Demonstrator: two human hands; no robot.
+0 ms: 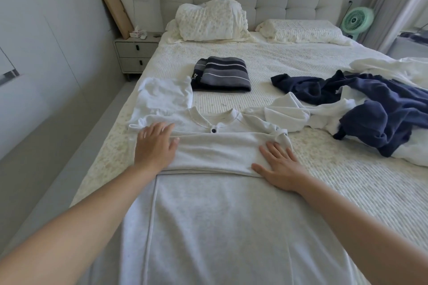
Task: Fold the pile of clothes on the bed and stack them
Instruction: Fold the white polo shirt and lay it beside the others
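A light grey garment lies flat on the bed, collar toward the headboard, with a sleeve folded across its chest as a band. My left hand presses flat on the left end of that band. My right hand lies flat, fingers spread, on the right end. Behind the collar sits a folded navy striped garment. A crumpled white garment lies to its left. On the right, a loose pile of navy and white clothes is spread out.
The bed has a cream textured cover, with pillows against a tufted headboard. A nightstand stands to the left of the bed, and a green fan at the far right. The floor runs along the bed's left side.
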